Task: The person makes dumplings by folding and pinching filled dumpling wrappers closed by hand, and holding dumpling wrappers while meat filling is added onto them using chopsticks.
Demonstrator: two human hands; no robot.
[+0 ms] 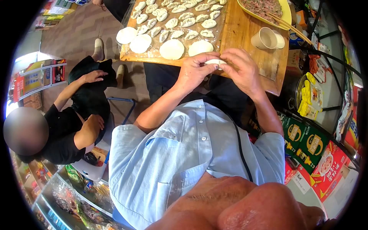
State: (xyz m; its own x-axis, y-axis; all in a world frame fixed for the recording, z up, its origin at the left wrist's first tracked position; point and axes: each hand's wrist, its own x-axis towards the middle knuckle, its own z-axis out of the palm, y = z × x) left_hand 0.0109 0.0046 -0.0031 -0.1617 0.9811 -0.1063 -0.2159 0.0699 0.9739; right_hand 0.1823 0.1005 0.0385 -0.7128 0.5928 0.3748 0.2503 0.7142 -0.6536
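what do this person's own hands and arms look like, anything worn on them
The left hand and right hand are bare: no gloves or watches show. Loose, light blue short sleeves reach about the elbows, leaving both forearms uncovered.

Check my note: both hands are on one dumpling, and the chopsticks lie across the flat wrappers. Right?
No: the head view shows the chopsticks resting on the yellow dish of filling. The left hand and right hand are on one dumpling.

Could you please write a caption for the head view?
Left hand and right hand pinch a dumpling near flat wrappers and folded dumplings on a table.
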